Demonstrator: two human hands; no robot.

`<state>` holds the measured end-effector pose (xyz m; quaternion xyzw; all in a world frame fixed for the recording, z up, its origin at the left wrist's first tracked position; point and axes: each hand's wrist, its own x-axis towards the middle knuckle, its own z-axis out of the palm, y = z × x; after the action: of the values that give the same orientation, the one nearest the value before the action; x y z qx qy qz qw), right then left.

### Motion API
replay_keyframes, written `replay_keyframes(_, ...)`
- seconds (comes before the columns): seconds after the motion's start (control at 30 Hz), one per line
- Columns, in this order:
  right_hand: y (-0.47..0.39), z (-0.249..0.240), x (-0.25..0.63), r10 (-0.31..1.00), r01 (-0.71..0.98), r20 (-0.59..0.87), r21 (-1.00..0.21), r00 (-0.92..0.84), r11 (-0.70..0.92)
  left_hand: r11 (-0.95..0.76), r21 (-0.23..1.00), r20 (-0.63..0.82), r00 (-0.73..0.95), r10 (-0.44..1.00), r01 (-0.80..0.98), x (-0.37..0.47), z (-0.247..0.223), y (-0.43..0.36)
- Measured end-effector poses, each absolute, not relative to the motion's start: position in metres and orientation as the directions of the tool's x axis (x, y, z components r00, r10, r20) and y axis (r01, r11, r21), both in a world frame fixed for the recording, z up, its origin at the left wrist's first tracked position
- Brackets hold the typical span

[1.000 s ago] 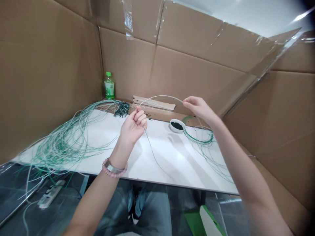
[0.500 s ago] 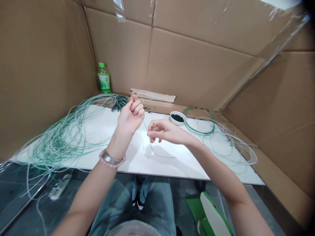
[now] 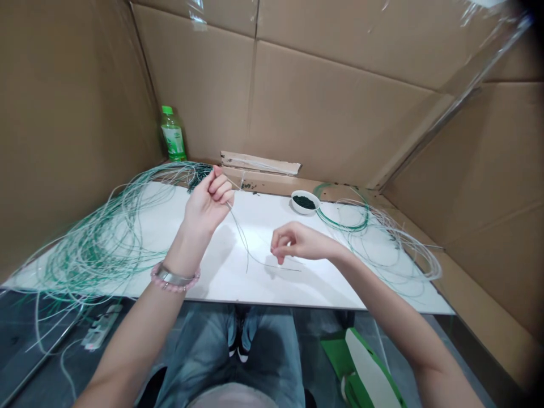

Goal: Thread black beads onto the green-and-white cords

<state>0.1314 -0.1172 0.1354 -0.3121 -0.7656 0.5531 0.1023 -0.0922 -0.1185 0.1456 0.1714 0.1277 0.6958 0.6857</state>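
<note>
"What is held in the left hand (image 3: 209, 195)?"

"A thin, pale, flexible strand (image 3: 238, 221) is gripped in its closed fingers, and the lower lengths are trailed down over the flat white table (image 3: 263, 289)."

"And in the right hand (image 3: 293, 241)?"

"Its thumb and fingers are curled together near the trailing lengths. Whether anything is pinched there cannot be told."

"Which containers are seen?"

"A small, round white bowl (image 3: 305, 211) is set near the table's back edge, beyond the right hand. Tiny dark green pieces (image 3: 304, 201) are held in it; their exact shape cannot be made out."

"Anything else with contents?"

"A clear plastic bottle (image 3: 173, 139) with a bright green cap and a green-and-white label is placed in the back left corner. Green liquid is seen at its base."

"What is laid around them?"

"A tangled heap of long green and white strands (image 3: 96, 241) is spread across the left side, and a looser green and white coil (image 3: 366, 218) is laid right beside the bowl."
</note>
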Motion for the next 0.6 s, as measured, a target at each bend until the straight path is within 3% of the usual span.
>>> replay_keyframes(0.13,-0.120,0.119,0.137,0.630,0.269,-0.152,-0.959,-0.761,0.094,0.135,0.801,0.059,0.301,0.952,-0.583,-0.097,0.135,-0.120)
replay_keyframes(0.23,-0.125,0.108,0.112,0.643,0.072,-0.078,-0.997,-0.762,-0.036,0.212,0.935,-0.026,0.540,0.842,-0.285,-0.093,0.128,-0.127)
replay_keyframes(0.4,-0.128,0.108,0.068,0.776,-0.369,0.074,-0.905,-0.626,-0.212,-0.003,0.988,-0.093,0.620,0.779,0.151,-0.104,0.124,-0.148)
replay_keyframes(0.5,-0.126,0.117,0.070,0.881,-0.591,0.115,-0.780,-0.459,-0.206,-0.069,0.935,-0.144,0.550,0.823,0.349,-0.131,0.120,-0.161)
replay_keyframes(0.6,-0.120,0.123,0.089,0.942,-0.685,0.106,-0.712,-0.319,-0.152,-0.119,0.866,-0.147,0.476,0.867,0.485,-0.169,0.111,-0.171)
